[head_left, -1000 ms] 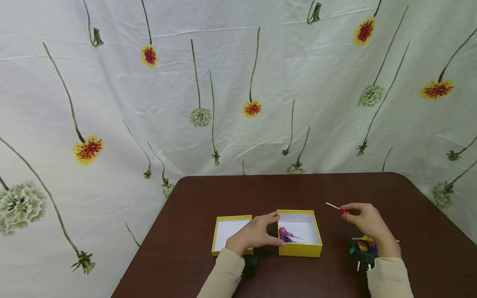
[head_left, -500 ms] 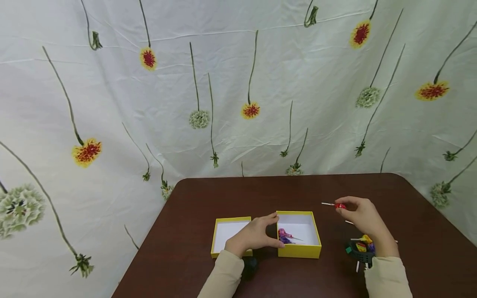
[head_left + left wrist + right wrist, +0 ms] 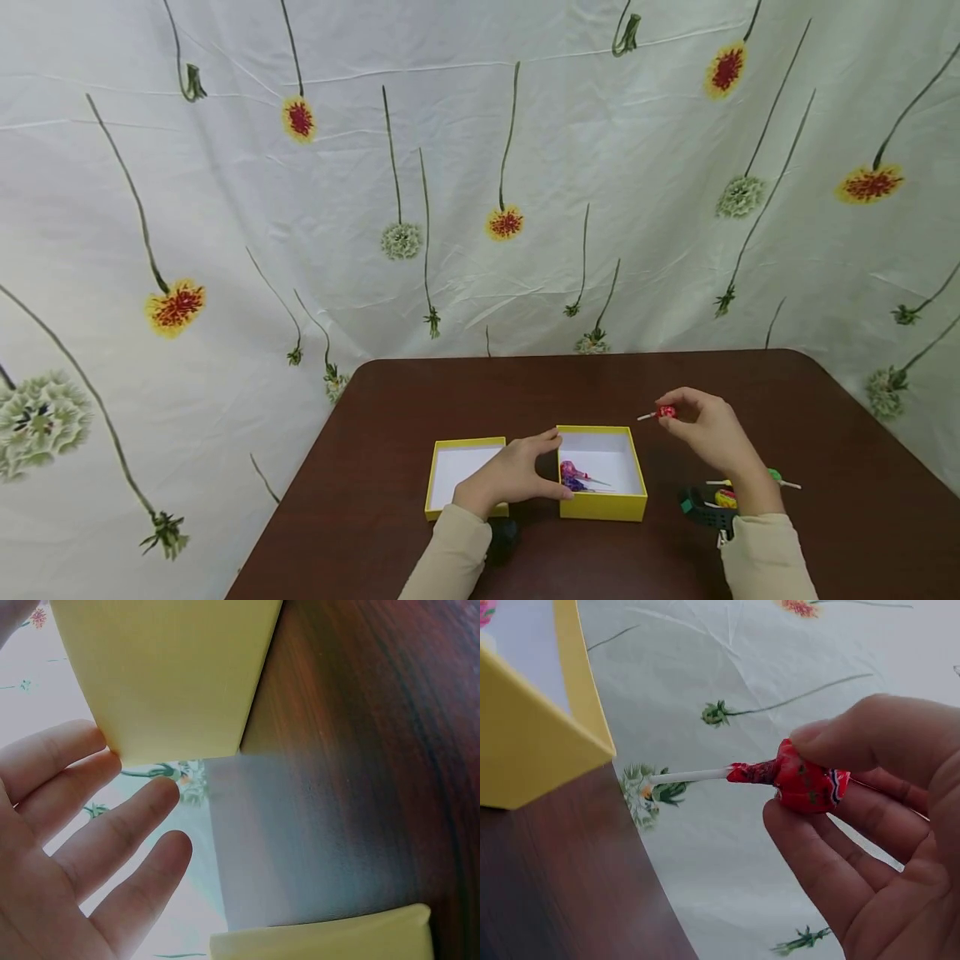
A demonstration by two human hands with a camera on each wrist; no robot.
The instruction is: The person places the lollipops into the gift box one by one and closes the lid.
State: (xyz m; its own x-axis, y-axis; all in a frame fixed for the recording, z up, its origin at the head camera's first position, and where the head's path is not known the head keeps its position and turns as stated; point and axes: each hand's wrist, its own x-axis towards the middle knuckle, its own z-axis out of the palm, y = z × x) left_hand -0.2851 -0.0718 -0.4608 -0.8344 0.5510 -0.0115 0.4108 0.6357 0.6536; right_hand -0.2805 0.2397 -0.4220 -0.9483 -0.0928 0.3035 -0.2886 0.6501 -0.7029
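My right hand (image 3: 708, 432) pinches a red-wrapped lollipop (image 3: 810, 780) by its candy head, between thumb and fingers. Its white stick points left, toward the open yellow box (image 3: 603, 505), and the hand is just right of the box. Inside the box, pink and purple lollipops (image 3: 573, 477) lie at the left. My left hand (image 3: 513, 471) holds the box's left side, with the thumb at the near corner and fingertips at the far corner. In the left wrist view, two fingers touch the box's corner, while the other two are spread apart from it.
A shallow yellow box lid (image 3: 459, 467), white inside, lies left of the box, partly behind the left hand. A dark basket (image 3: 703, 510) with several lollipops stands under the right forearm, partly hidden. Behind the brown table (image 3: 420, 392) hangs a flower-printed cloth (image 3: 337, 183).
My right hand has moved left toward the box with the red lollipop, away from above the basket. The lollipop's stick now tilts slightly downward. My left hand has stayed on the box.
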